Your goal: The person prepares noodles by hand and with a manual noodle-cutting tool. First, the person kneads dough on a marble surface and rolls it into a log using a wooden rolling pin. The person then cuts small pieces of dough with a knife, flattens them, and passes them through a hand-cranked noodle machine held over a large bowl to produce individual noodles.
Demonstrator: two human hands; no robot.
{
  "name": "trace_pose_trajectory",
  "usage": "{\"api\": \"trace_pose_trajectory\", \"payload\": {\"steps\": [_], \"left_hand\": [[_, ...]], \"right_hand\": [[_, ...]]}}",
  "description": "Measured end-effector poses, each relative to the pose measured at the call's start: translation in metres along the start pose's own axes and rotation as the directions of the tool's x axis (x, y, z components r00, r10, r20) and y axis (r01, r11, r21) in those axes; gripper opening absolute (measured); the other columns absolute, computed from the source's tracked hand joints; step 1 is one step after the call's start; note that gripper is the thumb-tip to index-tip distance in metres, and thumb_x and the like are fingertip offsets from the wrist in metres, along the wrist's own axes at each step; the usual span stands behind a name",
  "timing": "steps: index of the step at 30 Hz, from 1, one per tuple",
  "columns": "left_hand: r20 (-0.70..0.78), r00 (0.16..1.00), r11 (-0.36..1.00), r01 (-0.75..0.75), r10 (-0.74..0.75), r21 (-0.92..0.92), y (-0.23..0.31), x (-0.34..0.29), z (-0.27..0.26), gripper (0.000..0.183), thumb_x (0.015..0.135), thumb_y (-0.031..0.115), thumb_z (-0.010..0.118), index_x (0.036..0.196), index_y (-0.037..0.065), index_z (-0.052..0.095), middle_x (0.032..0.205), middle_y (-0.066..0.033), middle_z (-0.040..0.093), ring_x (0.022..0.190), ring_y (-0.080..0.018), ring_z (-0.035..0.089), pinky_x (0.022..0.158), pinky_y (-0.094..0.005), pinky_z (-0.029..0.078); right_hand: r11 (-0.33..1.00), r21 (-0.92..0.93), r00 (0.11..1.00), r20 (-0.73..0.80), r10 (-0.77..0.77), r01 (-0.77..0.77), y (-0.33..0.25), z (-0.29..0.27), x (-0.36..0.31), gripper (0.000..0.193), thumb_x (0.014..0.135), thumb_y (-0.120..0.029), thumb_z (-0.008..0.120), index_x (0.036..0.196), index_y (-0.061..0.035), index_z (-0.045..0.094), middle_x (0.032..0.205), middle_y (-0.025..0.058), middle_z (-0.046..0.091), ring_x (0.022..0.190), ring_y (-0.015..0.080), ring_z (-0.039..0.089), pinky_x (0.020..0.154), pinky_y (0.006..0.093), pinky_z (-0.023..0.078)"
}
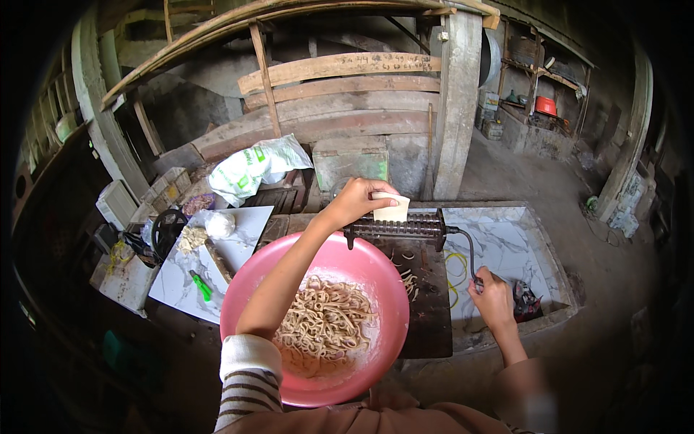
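Observation:
My left hand [358,202] pinches a pale, flat sheet of dough [391,210], holding it upright with its lower edge at the rollers of a dark noodle-cutting machine [397,228]. A bent metal crank [471,249] runs from the machine's right end down to my right hand [494,296], whose fingers are closed round its grip. Under my left forearm sits a large pink basin [248,289], with a heap of floured, cut noodle strips [329,315] inside. Several loose strips [410,283] lie on the dark board [426,329] below the machine.
Left of the basin, a marble-patterned board [242,239] carries a green cutter knife [201,286], a white bag [220,224] and crumbly dough pieces [192,239]. A marble-patterned surface [499,231] on the right holds yellow cord [455,271] and a crumpled dark packet [526,300]. A concrete post [457,108] rises behind.

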State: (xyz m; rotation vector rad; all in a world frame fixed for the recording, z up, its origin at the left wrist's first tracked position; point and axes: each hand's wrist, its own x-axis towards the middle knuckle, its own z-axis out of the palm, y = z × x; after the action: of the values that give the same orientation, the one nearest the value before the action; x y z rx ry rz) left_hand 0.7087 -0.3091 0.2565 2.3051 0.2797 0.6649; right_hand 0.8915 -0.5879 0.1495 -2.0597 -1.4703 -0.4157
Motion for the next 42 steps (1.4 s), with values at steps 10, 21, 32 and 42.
{"api": "trace_pose_trajectory", "payload": {"steps": [10,21,32,42], "left_hand": [[-0.281,0.935,0.950,-0.134,0.215,0.283,0.008,-0.006,0.015,0.025,0.086,0.020,0.060,0.105,0.003,0.061,0.095,-0.0077,0.063,0.086,-0.0146,0.058,0.074,-0.0276,0.047],[-0.059,0.855,0.362,0.155,-0.515,-0.919,0.021,-0.085,0.127,0.030,0.097,0.022,0.025,0.103,0.003,0.048,0.096,-0.0101,0.053,0.100,-0.0229,0.054,0.095,-0.0355,0.043],[-0.056,0.657,-0.310,-0.427,-0.752,-0.849,0.004,-0.029,0.146,0.037,0.096,0.028,0.025,0.117,0.004,0.042,0.124,-0.0181,0.045,0.121,-0.0347,0.039,0.106,-0.0517,0.028],[-0.065,0.666,-0.379,-0.500,-0.743,-0.779,0.002,-0.027,0.139,0.040,0.092,0.035,0.036,0.113,0.003,0.050,0.124,-0.0157,0.046,0.121,-0.0334,0.039,0.106,-0.0500,0.028]], "right_hand": [[0.860,-0.344,0.895,-0.103,-0.433,0.376,-0.006,-0.065,0.051,0.025,0.066,-0.005,0.066,0.080,-0.0059,0.046,0.060,0.0060,0.047,0.054,0.0238,0.053,0.052,0.0344,0.045],[0.742,-0.638,0.760,-0.373,-0.533,0.207,-0.002,-0.063,0.128,0.018,0.079,-0.012,0.060,0.068,-0.0097,0.046,0.050,0.0019,0.044,0.046,0.0171,0.045,0.051,0.0313,0.036],[0.830,-0.543,0.754,-0.490,-0.438,0.128,0.010,-0.033,0.180,0.014,0.075,-0.011,0.061,0.068,-0.0098,0.049,0.056,0.0031,0.050,0.059,0.0190,0.051,0.060,0.0330,0.037],[0.936,-0.344,0.924,-0.332,-0.190,0.069,0.049,0.051,0.195,0.010,0.074,-0.014,0.060,0.071,-0.0059,0.054,0.062,0.0124,0.057,0.062,0.0303,0.059,0.061,0.0416,0.045]]}}
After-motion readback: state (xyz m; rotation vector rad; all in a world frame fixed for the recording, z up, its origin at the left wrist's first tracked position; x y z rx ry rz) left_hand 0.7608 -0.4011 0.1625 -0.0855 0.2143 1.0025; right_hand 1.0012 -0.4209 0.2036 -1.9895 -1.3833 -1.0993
